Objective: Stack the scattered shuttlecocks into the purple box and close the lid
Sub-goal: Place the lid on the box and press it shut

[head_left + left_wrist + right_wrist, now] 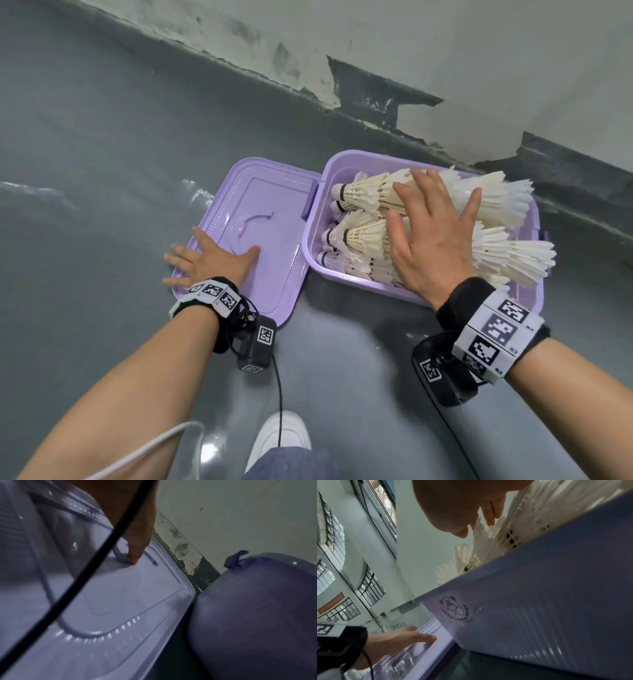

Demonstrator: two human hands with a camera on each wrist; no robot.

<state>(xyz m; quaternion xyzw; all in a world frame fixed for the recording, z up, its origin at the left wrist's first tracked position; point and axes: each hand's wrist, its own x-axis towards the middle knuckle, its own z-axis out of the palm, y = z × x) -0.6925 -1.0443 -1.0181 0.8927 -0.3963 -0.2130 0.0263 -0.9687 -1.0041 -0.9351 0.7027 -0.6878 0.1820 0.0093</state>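
Both forearms reach forward from the camera, wrists strapped with marker bands, hands spread flat.

The left hand (209,262) lies palm down, fingers splayed, on the lid (270,219), which rests open on the floor. Just right of it, the right hand (435,233) presses with fingers wide on the shuttlecocks (363,236) heaped sideways in the purple box (346,277), some feathers jutting beyond its far rim.

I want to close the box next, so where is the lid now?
In the head view the lid lies open on the floor, left of the purple box, under the left hand.
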